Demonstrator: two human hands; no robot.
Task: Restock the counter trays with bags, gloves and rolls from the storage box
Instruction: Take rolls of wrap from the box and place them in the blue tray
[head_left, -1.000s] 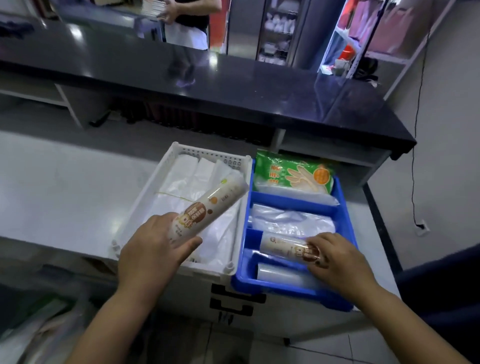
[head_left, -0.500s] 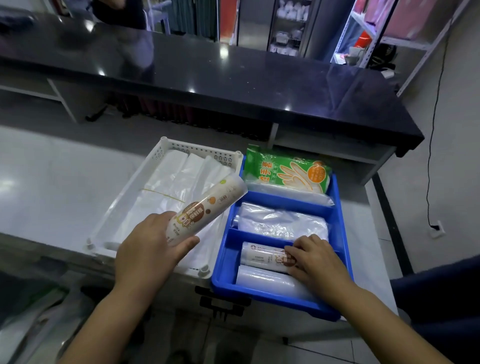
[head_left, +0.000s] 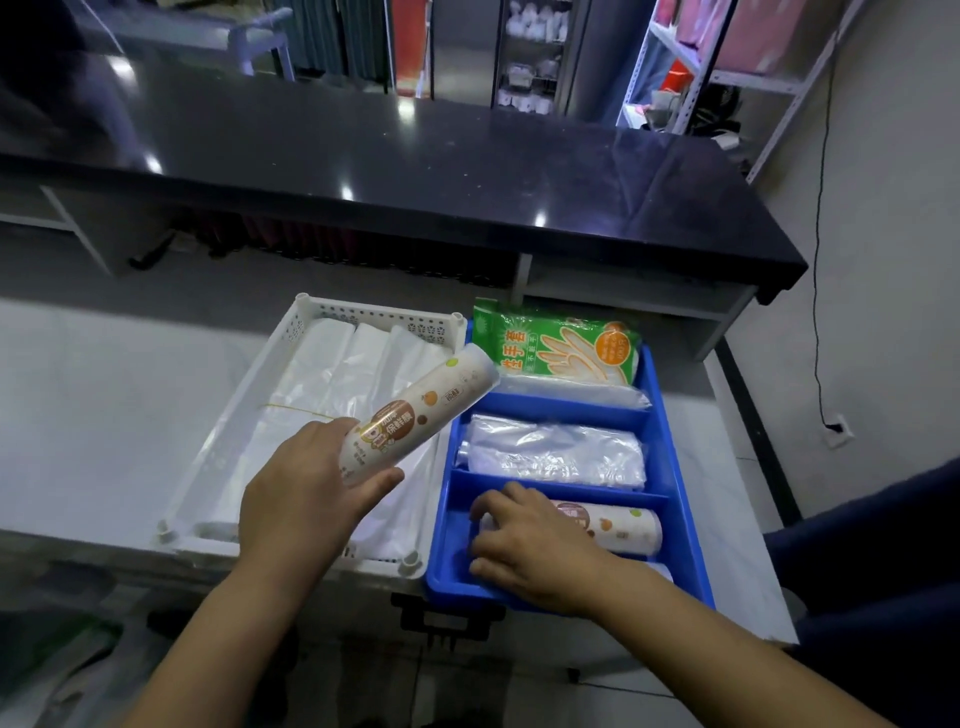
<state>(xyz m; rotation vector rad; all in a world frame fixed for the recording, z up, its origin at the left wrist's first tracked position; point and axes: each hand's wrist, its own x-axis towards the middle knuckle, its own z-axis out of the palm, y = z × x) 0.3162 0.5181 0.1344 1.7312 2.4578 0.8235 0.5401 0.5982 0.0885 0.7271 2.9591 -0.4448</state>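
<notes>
My left hand (head_left: 306, 499) grips a cream printed roll (head_left: 421, 415) and holds it tilted above the gap between the two trays. A white perforated tray (head_left: 234, 415) on the left holds folded white plastic bags (head_left: 353, 384). To its right, the blue divided tray (head_left: 675, 467) has a green glove pack (head_left: 556, 345) in its far compartment and clear bags (head_left: 556, 452) in the middle one. In the near compartment lies a second printed roll (head_left: 618, 527). My right hand (head_left: 530, 545) rests on that roll's left end with its fingers curled over it.
Both trays sit on a white counter (head_left: 78, 415) near its front edge. Behind them runs a raised black countertop (head_left: 415, 156). A wall with a socket and hanging cable (head_left: 836, 428) is at the right, and metal shelving (head_left: 727, 62) stands behind.
My right hand has slid left along the roll in the near compartment, uncovering its right end. The left hand still holds its roll in about the same place.
</notes>
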